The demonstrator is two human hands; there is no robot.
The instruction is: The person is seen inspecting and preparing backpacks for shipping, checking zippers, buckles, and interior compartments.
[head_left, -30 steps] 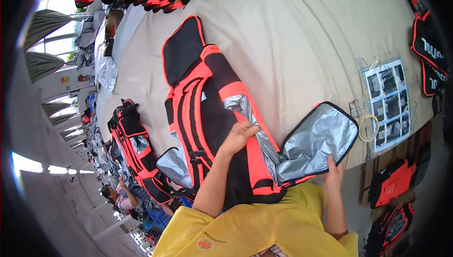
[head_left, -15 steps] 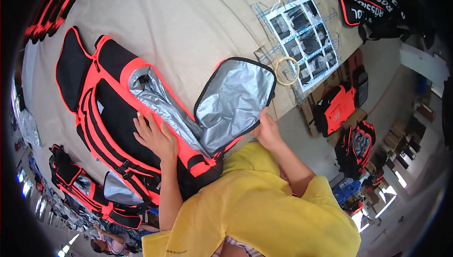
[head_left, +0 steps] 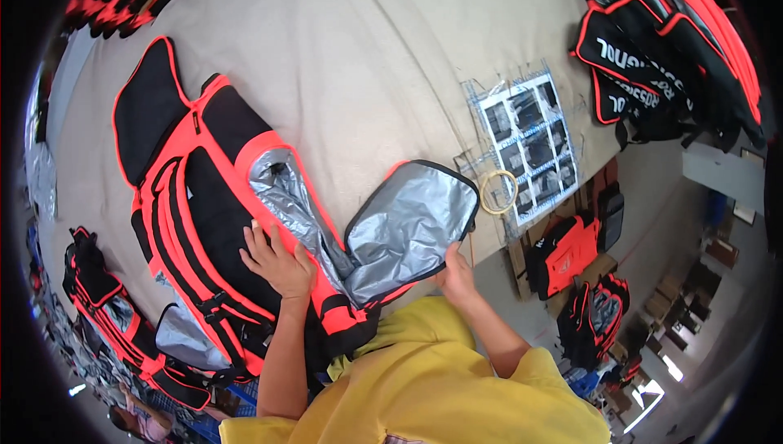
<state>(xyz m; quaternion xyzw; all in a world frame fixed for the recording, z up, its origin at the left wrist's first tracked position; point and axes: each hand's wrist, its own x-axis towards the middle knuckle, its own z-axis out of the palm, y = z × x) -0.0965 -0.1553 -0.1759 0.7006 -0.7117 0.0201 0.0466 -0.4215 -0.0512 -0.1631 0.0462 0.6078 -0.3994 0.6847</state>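
A black backpack [head_left: 220, 216] with bright orange-red trim lies on the cloth-covered table, its straps toward the left. Along its right side a pocket gapes, showing crinkled silver lining [head_left: 281, 187]. My left hand [head_left: 281, 266] rests on the bag beside this opening, fingers spread. The pocket's silver-lined flap [head_left: 412, 220], edged in black, is folded out to the right. At the flap's lower right edge, my right hand [head_left: 458, 275] pinches the border between thumb and fingers. Part of the bag's near end is hidden by my left forearm.
A taped sheet with dark pictures [head_left: 530, 150] and a ring of pale tape [head_left: 498, 192] are on the table's right. Black-and-orange bags [head_left: 644, 61] are stacked at the far right. Other bags [head_left: 563, 256] stand beyond the right edge; another backpack [head_left: 122, 313] sits lower left.
My view has shifted, so the table and bags appear lower in the picture. Both hands keep their places on the backpack and the flap's edge.
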